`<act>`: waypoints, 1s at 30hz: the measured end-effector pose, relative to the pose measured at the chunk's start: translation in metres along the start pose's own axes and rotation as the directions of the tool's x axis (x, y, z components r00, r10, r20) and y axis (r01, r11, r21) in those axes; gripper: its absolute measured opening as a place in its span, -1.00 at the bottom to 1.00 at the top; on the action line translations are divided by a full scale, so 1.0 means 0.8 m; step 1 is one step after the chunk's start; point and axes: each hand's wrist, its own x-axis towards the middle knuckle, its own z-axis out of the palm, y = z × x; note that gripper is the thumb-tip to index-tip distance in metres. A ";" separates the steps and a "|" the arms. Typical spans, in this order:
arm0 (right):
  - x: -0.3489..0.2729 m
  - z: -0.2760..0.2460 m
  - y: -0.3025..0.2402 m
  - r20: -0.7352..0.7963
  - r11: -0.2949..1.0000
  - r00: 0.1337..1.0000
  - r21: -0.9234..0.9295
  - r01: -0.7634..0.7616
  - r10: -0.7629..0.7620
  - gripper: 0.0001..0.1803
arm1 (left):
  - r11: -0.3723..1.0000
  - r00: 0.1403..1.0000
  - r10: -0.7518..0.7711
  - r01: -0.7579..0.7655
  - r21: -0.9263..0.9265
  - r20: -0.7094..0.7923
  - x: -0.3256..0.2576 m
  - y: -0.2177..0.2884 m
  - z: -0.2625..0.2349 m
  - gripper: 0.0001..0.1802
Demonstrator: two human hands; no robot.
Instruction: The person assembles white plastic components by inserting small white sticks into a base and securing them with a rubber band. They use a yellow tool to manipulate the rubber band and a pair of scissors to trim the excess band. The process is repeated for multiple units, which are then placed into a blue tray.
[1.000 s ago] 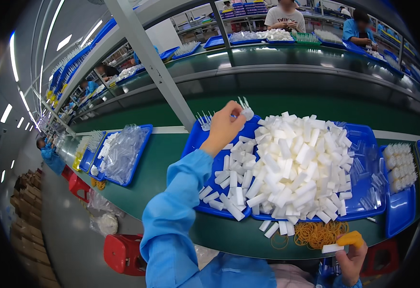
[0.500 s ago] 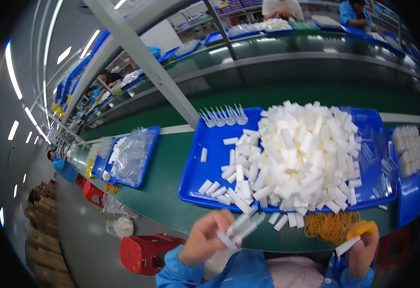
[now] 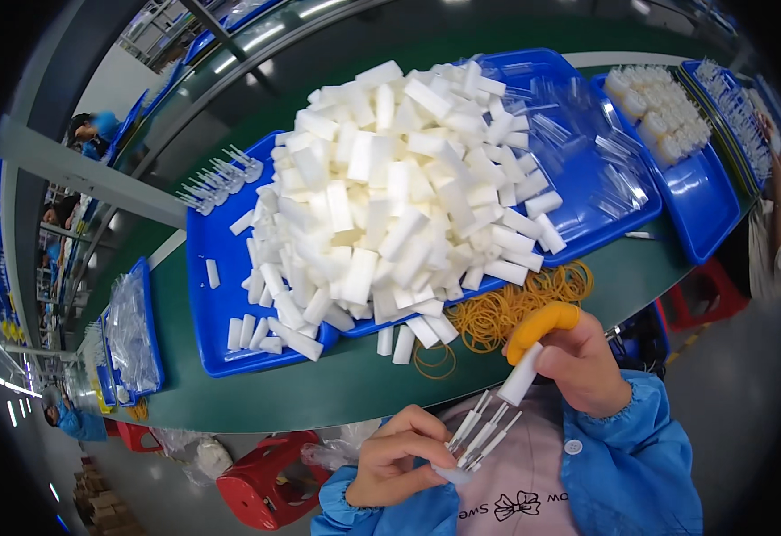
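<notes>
My left hand [image 3: 404, 454] pinches the base of a clear pronged piece [image 3: 482, 435], its prongs slanting up toward my right hand [image 3: 582, 362]. There, between thumb and a finger in a yellow finger cover [image 3: 540, 327], I grip one white block [image 3: 519, 380]. Its lower end seems to meet a prong tip; whether it is seated, I cannot tell. I see no block fully on the other prongs, so I judge this piece barely begun.

Plenty is left: a big heap of loose white blocks [image 3: 390, 188] lies beyond both hands, and a row of similar pronged pieces [image 3: 221, 185] stands farther off to the left, apparently without blocks. Rubber bands [image 3: 497, 317] lie just beyond my right hand. Well past it, to the right, packed white clusters [image 3: 658, 116] look further along, though their detail is too small to be sure.
</notes>
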 end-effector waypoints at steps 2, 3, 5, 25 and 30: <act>0.000 -0.001 -0.001 0.001 1.000 1.000 0.003 -0.006 0.006 -0.79 | 1.000 1.000 0.002 -0.002 -0.013 0.003 0.002 -0.003 0.001 -0.79; 0.000 -0.001 -0.001 0.004 1.000 1.000 0.007 -0.004 0.004 -0.79 | 1.000 1.000 -0.006 0.006 -0.021 0.008 0.002 -0.003 0.001 -0.79; -0.001 -0.003 -0.001 0.011 1.000 1.000 0.009 -0.003 0.003 -0.79 | 0.999 1.000 -0.022 0.023 -0.037 0.017 0.003 -0.002 0.001 -0.79; 0.004 0.016 0.018 0.354 0.956 0.929 -0.294 0.002 0.107 -0.74 | 0.943 0.986 0.145 -0.111 0.313 -0.086 -0.004 -0.015 -0.009 -0.76; 0.024 0.024 0.020 0.370 0.817 0.922 -0.494 0.297 -0.111 -0.66 | 0.892 0.917 0.286 -0.149 0.427 -0.278 -0.015 -0.020 -0.010 -0.75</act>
